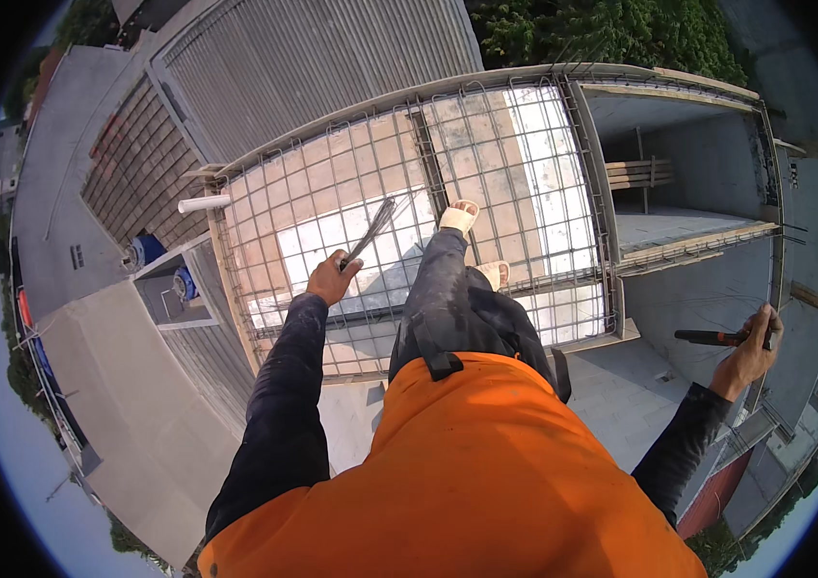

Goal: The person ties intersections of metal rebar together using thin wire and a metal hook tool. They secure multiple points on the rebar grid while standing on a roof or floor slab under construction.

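Observation:
My left hand (335, 276) grips a bundle of thin metal tie wires (379, 222), which fans out above a rebar mesh (351, 166). Out to the right, my right hand (750, 350) is closed around a dark tool handle with an orange band (711, 337); the tool's exact kind cannot be told. A few fine wires seem to rise near that hand. The mesh of crossed steel bars lies over tan and white formwork panels (478, 137), and my sandalled feet (461, 217) stand on it between the two hands.
Timber edge boards (394, 97) border the mesh, with bar ends sticking up along them. To the right are open, deep bays with concrete walls (705, 144) and stacked planks (636, 175). A white pipe (203, 204) juts out at the left edge. Corrugated roofing (315, 65) lies beyond.

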A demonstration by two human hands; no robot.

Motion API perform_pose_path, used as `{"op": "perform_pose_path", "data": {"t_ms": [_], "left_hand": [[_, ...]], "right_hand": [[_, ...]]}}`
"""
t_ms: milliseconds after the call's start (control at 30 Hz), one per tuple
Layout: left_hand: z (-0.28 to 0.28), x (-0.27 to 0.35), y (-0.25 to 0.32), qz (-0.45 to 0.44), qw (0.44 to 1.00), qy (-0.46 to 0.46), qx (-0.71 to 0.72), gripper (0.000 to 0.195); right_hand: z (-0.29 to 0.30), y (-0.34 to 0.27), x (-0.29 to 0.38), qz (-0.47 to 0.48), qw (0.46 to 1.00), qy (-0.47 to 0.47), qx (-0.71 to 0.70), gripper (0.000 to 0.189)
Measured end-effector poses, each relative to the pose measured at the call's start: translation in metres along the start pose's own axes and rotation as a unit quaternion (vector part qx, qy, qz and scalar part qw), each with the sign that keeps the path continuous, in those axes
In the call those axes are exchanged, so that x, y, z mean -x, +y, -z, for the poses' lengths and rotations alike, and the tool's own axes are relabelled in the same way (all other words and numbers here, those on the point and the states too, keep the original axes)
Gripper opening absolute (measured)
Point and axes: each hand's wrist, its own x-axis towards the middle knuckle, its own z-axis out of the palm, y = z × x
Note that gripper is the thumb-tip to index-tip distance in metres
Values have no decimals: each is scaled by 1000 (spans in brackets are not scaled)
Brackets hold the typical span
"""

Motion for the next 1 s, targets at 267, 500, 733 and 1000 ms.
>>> {"op": "perform_pose_path", "data": {"t_ms": [267,500,733,1000], "left_hand": [[4,-43,58,-86,985,71,-133,87],[-5,-18,309,-359,887,-115,266,102],[15,-1,424,-466,778,-346,241,93],[38,-1,389,-353,782,-371,354,55]], "right_hand": [[-58,-39,-2,-60,934,-352,-14,25],[-109,-73,19,-151,842,-504,-114,25],[-136,-105,40,-135,766,-620,-104,24],[-163,-114,59,-107,778,-616,-62,32]]}}
